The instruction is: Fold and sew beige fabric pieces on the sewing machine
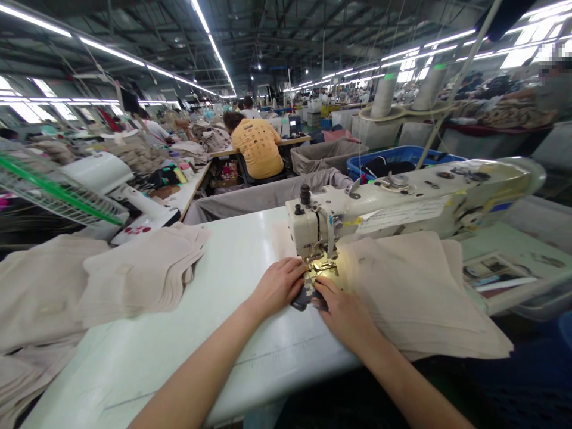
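A white sewing machine (pixel 379 205) stands on the pale worktable, its lamp lighting the metal needle plate (pixel 325 267). Directly in front of the needle lies a small dark fabric piece with pale patches (pixel 307 292). My left hand (pixel 279 285) has its fingers closed together on the left edge of that piece, close to the presser foot. From the other side, my right hand (pixel 343 313) grips the near right edge, with its index finger reaching over the top. The fingertips partly cover the piece, so its full shape is hidden. Right of the needle rests a stack of beige fabric panels (pixel 415 292).
More beige panels (pixel 143 268) lie in stacks on the table's left, beside a white fan (pixel 100 176) with a green-rimmed guard. Behind the table are a grey cloth-lined bin (pixel 250 199) and a blue basket (pixel 402 156). A person in a yellow shirt (pixel 258 146) sits beyond.
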A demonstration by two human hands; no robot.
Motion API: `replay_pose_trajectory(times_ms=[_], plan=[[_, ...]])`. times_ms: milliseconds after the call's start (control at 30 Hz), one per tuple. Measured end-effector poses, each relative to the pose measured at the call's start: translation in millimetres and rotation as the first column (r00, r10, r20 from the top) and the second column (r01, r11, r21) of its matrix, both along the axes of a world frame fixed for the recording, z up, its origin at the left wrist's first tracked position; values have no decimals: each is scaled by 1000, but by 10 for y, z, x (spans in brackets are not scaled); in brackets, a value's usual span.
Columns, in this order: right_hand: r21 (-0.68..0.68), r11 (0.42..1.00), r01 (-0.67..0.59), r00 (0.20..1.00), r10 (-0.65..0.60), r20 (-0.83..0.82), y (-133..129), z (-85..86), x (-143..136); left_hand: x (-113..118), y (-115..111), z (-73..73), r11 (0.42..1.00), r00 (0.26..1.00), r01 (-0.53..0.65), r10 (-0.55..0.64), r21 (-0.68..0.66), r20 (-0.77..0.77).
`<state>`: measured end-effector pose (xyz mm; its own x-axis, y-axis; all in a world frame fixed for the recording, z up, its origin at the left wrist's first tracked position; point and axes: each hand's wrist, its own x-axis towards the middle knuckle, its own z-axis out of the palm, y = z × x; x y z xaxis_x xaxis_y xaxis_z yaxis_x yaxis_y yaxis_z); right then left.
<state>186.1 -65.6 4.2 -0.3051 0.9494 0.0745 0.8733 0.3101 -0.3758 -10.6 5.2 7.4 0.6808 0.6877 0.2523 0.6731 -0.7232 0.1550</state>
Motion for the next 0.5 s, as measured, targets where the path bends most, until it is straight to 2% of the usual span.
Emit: replay_pose_trajectory(times_ms=[167,300,500], plan=[[-22,999,23,997,-24,-68,-12,45,85,111,-364,87,995,989,-100,96,-30,-110],[53,999,-14,993,20,-116,-87,-18,154,224,-665,71,998,995,-27,22,-61,-94],[38,994,-98,994,99,-44,-170,-80,158,275,-709,47,997,997,70,-72,-37,-36]])
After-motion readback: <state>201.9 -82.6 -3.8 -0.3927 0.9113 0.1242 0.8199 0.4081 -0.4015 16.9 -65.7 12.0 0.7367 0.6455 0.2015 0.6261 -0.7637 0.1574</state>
